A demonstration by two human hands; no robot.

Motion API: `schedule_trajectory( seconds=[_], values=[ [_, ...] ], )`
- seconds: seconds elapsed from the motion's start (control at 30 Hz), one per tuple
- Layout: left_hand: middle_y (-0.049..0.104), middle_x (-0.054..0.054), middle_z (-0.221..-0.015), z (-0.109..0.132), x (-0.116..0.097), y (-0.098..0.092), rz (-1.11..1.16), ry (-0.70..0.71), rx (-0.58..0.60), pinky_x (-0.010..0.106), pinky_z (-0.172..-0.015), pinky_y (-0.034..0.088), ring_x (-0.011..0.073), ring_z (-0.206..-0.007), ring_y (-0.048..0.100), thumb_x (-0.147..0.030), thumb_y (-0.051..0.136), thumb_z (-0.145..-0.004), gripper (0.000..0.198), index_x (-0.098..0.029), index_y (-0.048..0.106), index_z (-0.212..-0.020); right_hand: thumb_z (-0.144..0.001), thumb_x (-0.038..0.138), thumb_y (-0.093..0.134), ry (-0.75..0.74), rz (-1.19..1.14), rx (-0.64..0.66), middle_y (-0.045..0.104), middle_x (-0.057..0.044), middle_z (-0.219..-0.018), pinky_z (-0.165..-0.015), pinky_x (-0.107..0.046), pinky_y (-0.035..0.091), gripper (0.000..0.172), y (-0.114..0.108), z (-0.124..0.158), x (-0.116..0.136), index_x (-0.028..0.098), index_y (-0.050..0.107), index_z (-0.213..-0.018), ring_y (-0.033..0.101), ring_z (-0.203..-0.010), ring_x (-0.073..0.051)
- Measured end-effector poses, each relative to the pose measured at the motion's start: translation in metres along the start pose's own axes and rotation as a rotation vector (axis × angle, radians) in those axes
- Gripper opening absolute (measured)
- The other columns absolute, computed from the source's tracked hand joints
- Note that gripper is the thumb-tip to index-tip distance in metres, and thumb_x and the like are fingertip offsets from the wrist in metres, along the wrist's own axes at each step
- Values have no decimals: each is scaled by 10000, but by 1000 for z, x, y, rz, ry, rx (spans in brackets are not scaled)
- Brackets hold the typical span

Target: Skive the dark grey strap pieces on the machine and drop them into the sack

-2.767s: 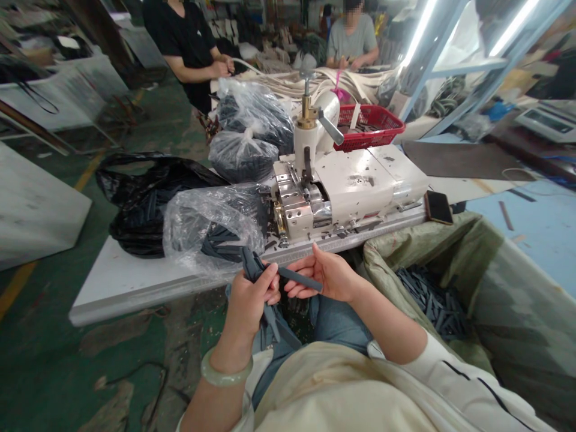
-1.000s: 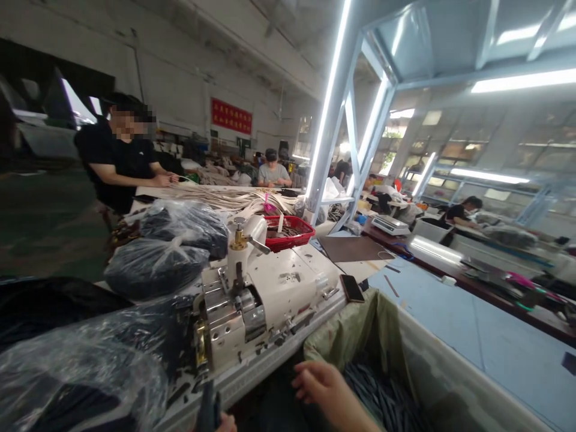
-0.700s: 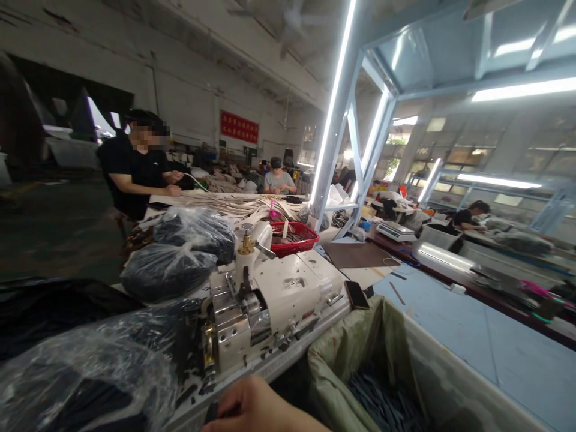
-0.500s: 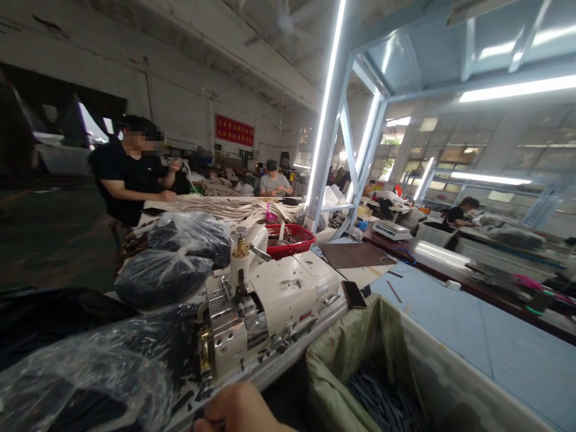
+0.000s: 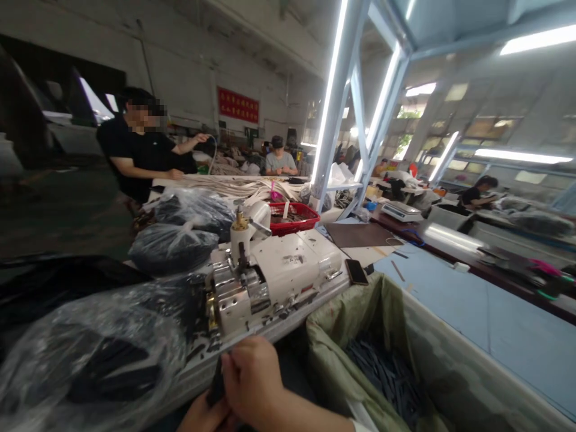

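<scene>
At the bottom of the view, my right hand [image 5: 254, 375] is closed, its fingers wrapped round a dark strip-like piece [image 5: 218, 384]. Just below and to its left, my left hand [image 5: 204, 415] is closed on the same dark piece, partly cut off by the frame edge. Both hands meet in front of the bed of a cream-coloured machine [image 5: 288, 264] with a brass-and-metal post. To their right stands a bin lined with green cloth [image 5: 326, 324], holding many dark strips [image 5: 382, 372].
Clear plastic bags [image 5: 175, 246] of dark pieces lie left of the machine. Behind it is a red basket [image 5: 294, 225]. A phone [image 5: 356, 272] rests by the bin, near a pale blue tabletop [image 5: 459, 294] and a lit metal post [image 5: 335, 108]. A co-worker [image 5: 139, 144] stands at the far left.
My right hand has risen further into view, and my left hand has appeared beside it on the dark piece. The camera tilted down slightly. The co-worker's raised hand moved outward.
</scene>
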State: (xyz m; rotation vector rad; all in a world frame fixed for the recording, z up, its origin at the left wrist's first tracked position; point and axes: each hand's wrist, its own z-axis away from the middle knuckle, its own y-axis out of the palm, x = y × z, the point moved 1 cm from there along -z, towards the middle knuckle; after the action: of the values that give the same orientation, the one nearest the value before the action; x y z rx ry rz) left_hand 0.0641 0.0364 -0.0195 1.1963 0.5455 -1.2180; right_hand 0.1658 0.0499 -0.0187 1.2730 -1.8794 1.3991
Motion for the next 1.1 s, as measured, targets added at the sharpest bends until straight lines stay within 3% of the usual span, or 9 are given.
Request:
schedule_trajectory(
  seconds=[0.1, 0.2, 0.27, 0.43, 0.6, 0.83, 1.0, 1.1],
  values=[
    [308, -78, -417, 32, 9, -6, -9, -102, -41, 168, -345, 201, 24, -365, 215, -451, 781, -660, 427, -157, 503, -523, -836, 401, 559, 198, -223, -181, 503, -18, -531, -589, -288, 378, 378, -13, -9, 3, 189, 543, -524, 485, -561, -162],
    [435, -71, -507, 48, -1, -10, 69, -51, -88, 145, -356, 229, 9, -385, 238, -428, 797, -650, 363, -142, 598, -752, -749, 529, 650, 497, -716, -183, 563, -9, -520, -510, -263, 422, 386, -15, -19, -5, 159, 664, -640, 509, -488, -142],
    [441, -79, -521, 52, -9, -14, 102, -35, -103, 138, -361, 235, 6, -390, 239, -408, 795, -660, 369, -142, 598, -822, -672, 532, 728, 591, -904, -186, 603, -10, -545, -502, -256, 459, 384, -14, -22, -7, 150, 695, -698, 538, -484, -135],
    [447, -82, -513, 57, -13, -23, 110, 2, -108, 151, -365, 247, 13, -382, 252, -427, 794, -664, 423, -151, 584, -905, -667, 479, 766, 618, -1003, -158, 662, -29, -600, -528, -251, 515, 344, -9, -17, -3, 144, 708, -716, 614, -536, -140],
    [461, -75, -498, 55, -8, -26, 8, 6, -126, 170, -370, 273, 26, -371, 290, -415, 773, -690, 366, -170, 537, -825, -686, 459, 768, 645, -1048, -117, 686, -34, -634, -537, -242, 531, 325, -1, -13, -3, 142, 710, -732, 643, -563, -140],
    [454, -79, -478, 56, -9, -27, -7, 22, -172, 174, -370, 273, 34, -367, 303, -404, 762, -690, 349, -175, 517, -786, -723, 341, 778, 563, -1274, 131, 742, -46, -861, -717, -246, 556, 287, -3, -4, -2, 187, 718, -957, 696, -766, -142],
    [445, -88, -471, 54, -10, -25, -6, 4, -205, 180, -364, 275, 38, -362, 301, -397, 786, -655, 374, -187, 509, -793, -749, 368, 754, 561, -1237, 247, 741, -46, -815, -710, -276, 561, 279, -1, 3, -1, 170, 714, -943, 701, -739, -154],
    [441, -86, -474, 52, -10, -25, 16, -12, -190, 175, -367, 263, 32, -364, 292, -401, 788, -657, 376, -186, 501, -767, -759, 401, 737, 590, -1209, 259, 723, -35, -728, -632, -241, 555, 287, 0, -3, -4, 147, 712, -891, 680, -634, -131]
  ],
)
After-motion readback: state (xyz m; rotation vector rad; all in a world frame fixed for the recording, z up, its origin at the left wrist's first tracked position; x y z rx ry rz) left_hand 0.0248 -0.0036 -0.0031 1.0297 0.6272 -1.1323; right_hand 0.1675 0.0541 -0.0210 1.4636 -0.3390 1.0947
